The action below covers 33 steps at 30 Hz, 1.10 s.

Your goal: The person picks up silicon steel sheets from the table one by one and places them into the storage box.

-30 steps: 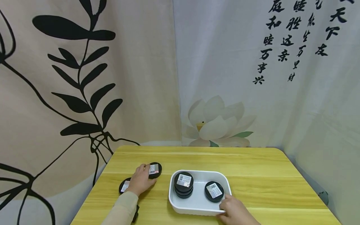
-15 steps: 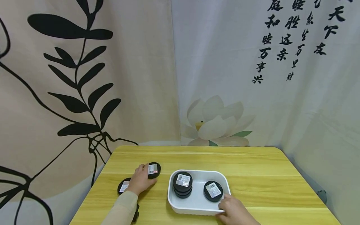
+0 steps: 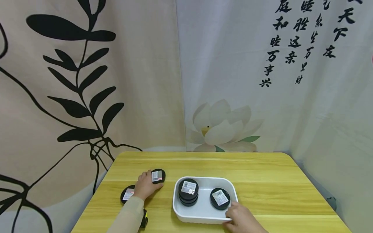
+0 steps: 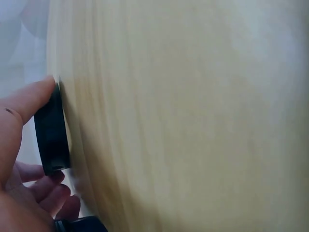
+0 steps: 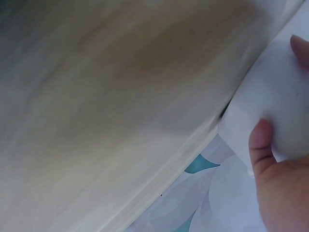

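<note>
My left hand [image 3: 144, 187] pinches a flat round black container [image 3: 158, 176] with a white label, at the table's left side. In the left wrist view, the thumb lies along one end of the black container [image 4: 51, 135] and the fingers are at the other. A second labelled black container [image 3: 127, 194] lies just left of that hand, partly hidden by it. My right hand [image 3: 244, 218] grips the near right corner of a white tray [image 3: 201, 214]. Inside the tray stand a stack of black containers [image 3: 188, 192] on the left and a single labelled container [image 3: 220, 198] on the right.
The wooden table [image 3: 276, 184] has rounded far corners, with a printed curtain [image 3: 151, 81] hanging behind it. A small dark object [image 3: 144, 220] shows beside the left sleeve [image 3: 128, 213].
The head view has shifted slightly, so everything sits a little further left. Both hands keep their holds, on the black container and on the tray; nothing else visibly moves.
</note>
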Each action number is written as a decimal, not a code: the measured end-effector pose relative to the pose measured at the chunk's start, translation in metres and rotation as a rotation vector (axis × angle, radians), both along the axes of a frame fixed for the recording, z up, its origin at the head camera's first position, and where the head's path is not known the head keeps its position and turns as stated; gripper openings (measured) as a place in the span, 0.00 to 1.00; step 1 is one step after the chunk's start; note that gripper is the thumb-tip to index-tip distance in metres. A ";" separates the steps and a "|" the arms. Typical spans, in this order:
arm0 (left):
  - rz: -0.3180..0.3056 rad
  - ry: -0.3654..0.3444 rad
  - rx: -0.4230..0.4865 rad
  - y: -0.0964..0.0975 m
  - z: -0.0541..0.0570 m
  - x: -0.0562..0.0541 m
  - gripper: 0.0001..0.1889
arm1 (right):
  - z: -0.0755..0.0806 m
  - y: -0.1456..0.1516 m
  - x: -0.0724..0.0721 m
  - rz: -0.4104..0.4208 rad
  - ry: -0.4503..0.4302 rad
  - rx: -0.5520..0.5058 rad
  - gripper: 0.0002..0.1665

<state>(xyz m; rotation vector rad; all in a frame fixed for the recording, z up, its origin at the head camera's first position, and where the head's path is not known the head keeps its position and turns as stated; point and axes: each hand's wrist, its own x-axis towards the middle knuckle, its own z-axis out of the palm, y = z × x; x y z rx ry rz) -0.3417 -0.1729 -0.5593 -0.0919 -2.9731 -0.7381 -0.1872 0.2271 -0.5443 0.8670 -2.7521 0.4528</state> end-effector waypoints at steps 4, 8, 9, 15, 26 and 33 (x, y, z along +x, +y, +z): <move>0.019 -0.016 -0.011 0.001 0.004 -0.001 0.55 | 0.000 -0.001 0.001 -0.010 0.016 -0.008 0.14; 0.037 -0.026 -0.016 0.001 0.002 -0.004 0.56 | 0.000 -0.002 0.001 -0.024 0.007 -0.011 0.13; 0.040 -0.029 -0.014 0.001 0.002 -0.005 0.56 | 0.000 -0.002 0.001 -0.025 0.005 -0.011 0.13; 0.050 -0.035 0.003 0.000 0.002 -0.004 0.54 | 0.000 -0.003 0.001 -0.032 -0.005 -0.017 0.12; 0.044 -0.068 0.066 -0.001 0.002 -0.002 0.54 | -0.001 -0.001 0.001 -0.032 -0.008 -0.020 0.13; 0.044 -0.078 0.117 -0.003 0.003 -0.003 0.54 | -0.003 0.000 0.001 -0.024 0.045 -0.006 0.16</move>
